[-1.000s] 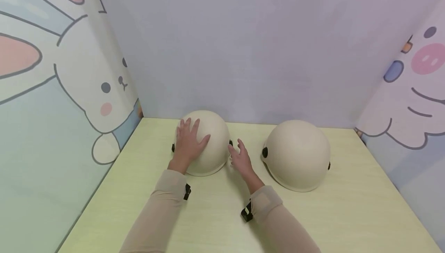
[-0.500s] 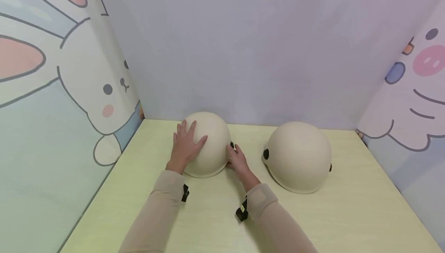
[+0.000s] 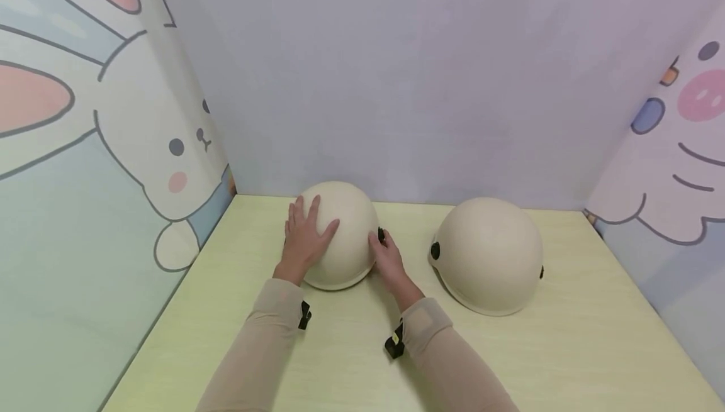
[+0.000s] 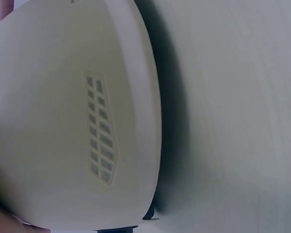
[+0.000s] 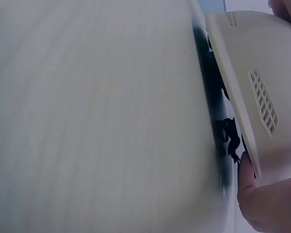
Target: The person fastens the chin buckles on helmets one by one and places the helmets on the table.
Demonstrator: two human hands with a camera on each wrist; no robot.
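No readable text, labels, brands or numbers anywhere. Helmets are plain cream, unmarked. Side walls carry only cartoon drawings, no lettering.

We see two arms in close-fitting beige sleeves that reach to the wrists. The left sleeve (image 3: 257, 343) is smooth and plain; the right sleeve (image 3: 447, 361) has a squarish patch of the same beige sewn near its cuff. A small black clip (image 3: 305, 315) sits at the left wrist, another black clip (image 3: 394, 344) at the right. Both hands are bare
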